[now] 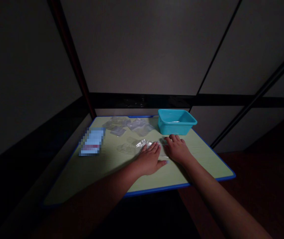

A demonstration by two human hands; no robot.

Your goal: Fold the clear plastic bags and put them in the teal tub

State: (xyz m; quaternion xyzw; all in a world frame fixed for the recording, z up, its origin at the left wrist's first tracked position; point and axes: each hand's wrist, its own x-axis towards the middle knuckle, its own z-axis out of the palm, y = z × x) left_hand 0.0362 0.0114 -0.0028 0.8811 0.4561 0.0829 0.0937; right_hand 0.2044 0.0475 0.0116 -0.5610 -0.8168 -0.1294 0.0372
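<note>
A clear plastic bag [142, 144] lies flat and crinkled on the pale green table [201, 159]. My left hand [150, 159] rests on the bag with its fingers stretched out and the thumb pointing right. Just right of it, my right hand [176, 147] is at the bag's right end, its fingers bent downward. Whether those fingers pinch the plastic is hidden beneath the hand. Behind the right hand stands a turquoise plastic basin [176, 127].
More clear plastic bags [140, 126] lie toward the table's back edge, with a small folded one [118, 131] among them. A blurred flat phone-like object [93, 142] is at the left edge. Pale panelled walls [144, 49] rise behind the table.
</note>
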